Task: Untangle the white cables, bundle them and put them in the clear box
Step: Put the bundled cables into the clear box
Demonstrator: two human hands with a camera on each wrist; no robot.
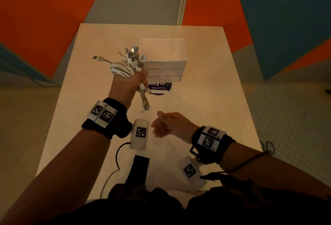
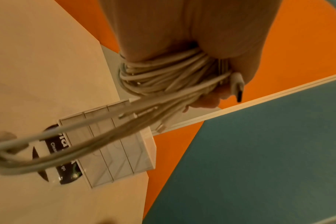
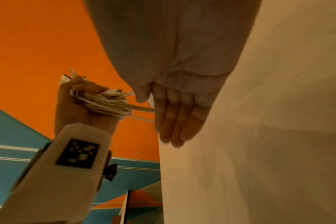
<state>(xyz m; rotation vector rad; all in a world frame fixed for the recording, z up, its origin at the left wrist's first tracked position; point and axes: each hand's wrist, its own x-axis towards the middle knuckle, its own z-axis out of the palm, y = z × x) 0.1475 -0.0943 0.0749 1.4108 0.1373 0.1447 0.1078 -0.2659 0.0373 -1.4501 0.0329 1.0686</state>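
1. White cables point(image 1: 123, 68) are sitting wound into a coil in the left hand point(image 1: 131, 83), whose grip is closing tight round the bundle above the surface point(image 1: 206, 99), plugs fanning upward and a few tails dangling below.
2. Bundling is looking nearly finished; the right hand point(image 1: 167, 126) is hovering near, fingers relaxed, holding nothing.
3. Next, I judge, the tails are needing tucking in, then the bundle is going into the clear box point(image 1: 166, 74) just to its right.
4. I cannot tell whether the box is holding anything; its far walls are fading into the surface, and the sticker point(image 1: 159, 88) beneath is partly covered.
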